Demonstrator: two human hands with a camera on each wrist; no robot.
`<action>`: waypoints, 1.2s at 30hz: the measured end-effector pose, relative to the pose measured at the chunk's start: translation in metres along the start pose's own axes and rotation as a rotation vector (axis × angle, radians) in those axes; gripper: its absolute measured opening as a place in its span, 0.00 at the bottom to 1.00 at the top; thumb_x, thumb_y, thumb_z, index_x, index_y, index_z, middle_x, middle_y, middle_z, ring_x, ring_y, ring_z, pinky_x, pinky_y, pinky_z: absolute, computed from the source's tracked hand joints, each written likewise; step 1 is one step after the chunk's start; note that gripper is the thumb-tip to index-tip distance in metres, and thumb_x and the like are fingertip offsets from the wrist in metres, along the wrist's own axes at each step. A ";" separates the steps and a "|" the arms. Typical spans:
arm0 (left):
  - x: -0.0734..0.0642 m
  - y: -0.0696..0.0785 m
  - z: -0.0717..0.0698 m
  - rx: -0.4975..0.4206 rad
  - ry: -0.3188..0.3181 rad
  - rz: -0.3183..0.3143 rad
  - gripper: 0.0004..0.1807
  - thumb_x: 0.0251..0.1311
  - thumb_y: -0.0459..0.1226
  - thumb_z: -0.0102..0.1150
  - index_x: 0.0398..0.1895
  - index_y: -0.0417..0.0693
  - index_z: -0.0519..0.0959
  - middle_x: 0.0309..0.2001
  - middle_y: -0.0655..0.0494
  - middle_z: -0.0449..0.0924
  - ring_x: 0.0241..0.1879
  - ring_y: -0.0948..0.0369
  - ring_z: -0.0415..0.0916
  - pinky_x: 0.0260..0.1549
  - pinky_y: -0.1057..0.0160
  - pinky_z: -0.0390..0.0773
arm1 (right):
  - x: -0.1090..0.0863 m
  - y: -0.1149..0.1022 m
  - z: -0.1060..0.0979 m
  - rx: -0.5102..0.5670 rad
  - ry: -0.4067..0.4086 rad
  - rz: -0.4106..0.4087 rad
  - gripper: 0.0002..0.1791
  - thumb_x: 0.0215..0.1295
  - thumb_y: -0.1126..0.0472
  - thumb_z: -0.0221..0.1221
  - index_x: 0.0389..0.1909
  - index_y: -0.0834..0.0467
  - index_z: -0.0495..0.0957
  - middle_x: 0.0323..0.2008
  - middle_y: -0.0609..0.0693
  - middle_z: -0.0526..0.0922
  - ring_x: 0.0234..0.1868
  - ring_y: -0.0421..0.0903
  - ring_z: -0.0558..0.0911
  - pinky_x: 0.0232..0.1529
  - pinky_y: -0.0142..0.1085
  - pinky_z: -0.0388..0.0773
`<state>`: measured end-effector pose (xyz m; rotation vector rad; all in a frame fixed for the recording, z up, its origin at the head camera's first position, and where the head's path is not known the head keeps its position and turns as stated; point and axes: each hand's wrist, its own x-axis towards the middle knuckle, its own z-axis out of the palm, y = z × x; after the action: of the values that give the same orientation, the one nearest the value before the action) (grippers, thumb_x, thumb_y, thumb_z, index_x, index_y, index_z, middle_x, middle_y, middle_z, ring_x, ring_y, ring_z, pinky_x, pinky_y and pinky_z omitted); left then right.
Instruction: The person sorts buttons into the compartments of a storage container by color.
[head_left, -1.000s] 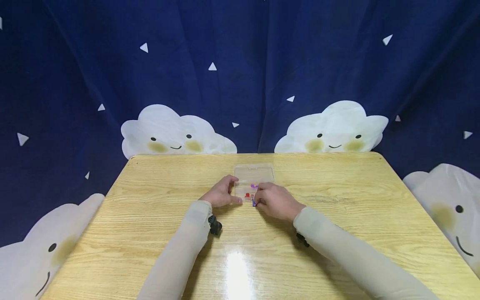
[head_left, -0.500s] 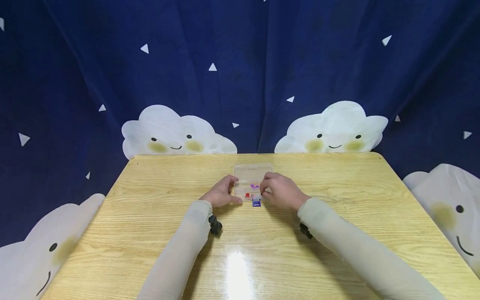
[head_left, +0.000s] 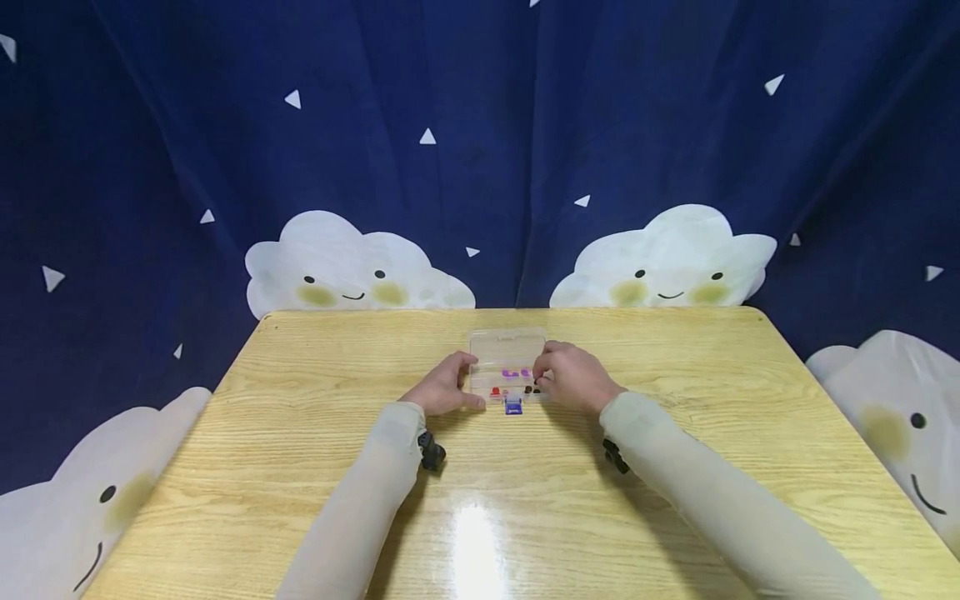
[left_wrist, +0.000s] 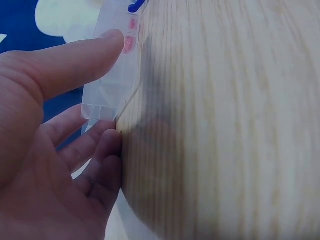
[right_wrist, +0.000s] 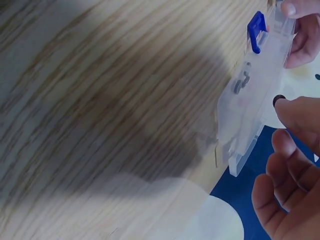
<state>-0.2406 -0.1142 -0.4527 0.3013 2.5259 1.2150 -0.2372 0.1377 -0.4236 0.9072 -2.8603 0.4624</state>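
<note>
A clear plastic box (head_left: 487, 377) lies on the table with its lid (head_left: 507, 346) raised at the back and a blue latch (head_left: 513, 407) hanging at the front. Inside are red pieces (head_left: 495, 392), purple pieces (head_left: 511, 374) and small black pieces (head_left: 528, 390). My left hand (head_left: 442, 385) holds the left end of the box, thumb at the front and fingers toward the back. At the right end, my right hand (head_left: 573, 379) pinches a small black round piece (right_wrist: 278, 100) between thumb and finger, over the box. Its other fingers are curled beside the wall.
The wooden table (head_left: 300, 467) reaches a dark blue curtain (head_left: 495, 150) with white clouds along its far edge. Black wrist cameras (head_left: 431, 452) sit on both sleeves. Light glares off the table (head_left: 476, 550) near the front.
My right hand has moved from the front latch area to the right end of the box, uncovering the blue latch, more purple pieces and the black pieces. The left hand has stayed in place.
</note>
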 end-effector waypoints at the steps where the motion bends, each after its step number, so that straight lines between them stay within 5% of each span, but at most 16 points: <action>1: 0.000 0.000 0.000 0.000 0.000 0.002 0.43 0.52 0.36 0.74 0.71 0.45 0.63 0.63 0.46 0.67 0.54 0.53 0.67 0.61 0.51 0.69 | 0.000 0.001 0.000 -0.002 -0.002 0.005 0.05 0.60 0.66 0.65 0.34 0.57 0.88 0.36 0.48 0.82 0.39 0.47 0.81 0.44 0.43 0.82; 17: -0.001 0.000 0.001 0.005 -0.011 0.005 0.42 0.53 0.36 0.74 0.71 0.45 0.63 0.63 0.45 0.67 0.51 0.54 0.66 0.58 0.52 0.70 | 0.003 0.006 0.009 0.015 -0.044 0.048 0.04 0.62 0.65 0.64 0.33 0.56 0.88 0.37 0.49 0.83 0.39 0.46 0.81 0.45 0.43 0.82; 36: 0.005 -0.002 0.001 0.020 -0.001 0.010 0.43 0.51 0.36 0.75 0.70 0.43 0.63 0.63 0.43 0.67 0.55 0.53 0.67 0.63 0.52 0.69 | 0.004 0.008 0.010 -0.031 -0.065 -0.015 0.05 0.59 0.66 0.65 0.30 0.54 0.88 0.35 0.48 0.81 0.39 0.48 0.79 0.48 0.45 0.80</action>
<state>-0.2452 -0.1129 -0.4557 0.3191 2.5400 1.1936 -0.2454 0.1389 -0.4348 0.9552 -2.9083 0.3923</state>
